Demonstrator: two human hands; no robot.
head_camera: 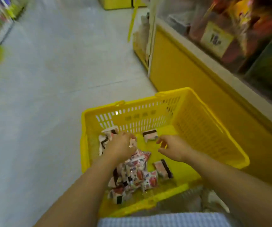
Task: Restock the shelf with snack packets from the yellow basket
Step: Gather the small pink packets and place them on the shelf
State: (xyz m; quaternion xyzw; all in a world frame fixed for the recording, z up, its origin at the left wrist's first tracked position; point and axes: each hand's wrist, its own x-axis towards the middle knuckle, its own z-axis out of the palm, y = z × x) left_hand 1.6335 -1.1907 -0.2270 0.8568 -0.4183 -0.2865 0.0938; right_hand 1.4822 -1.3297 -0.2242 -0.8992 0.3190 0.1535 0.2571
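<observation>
- Your right grip is loosely spread and empty; 1 packet lies just beyond it, to its left.
- Your left grip rests on the snack packets in the yellow basket; blur hides whether it pinches.

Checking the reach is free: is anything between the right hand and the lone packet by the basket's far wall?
Nothing visible. The right hand hovers inside the yellow basket, fingers loosely curled, just short of the lone packet; only bare basket floor shows between them. The left hand is over the other packets, to the side.
</observation>
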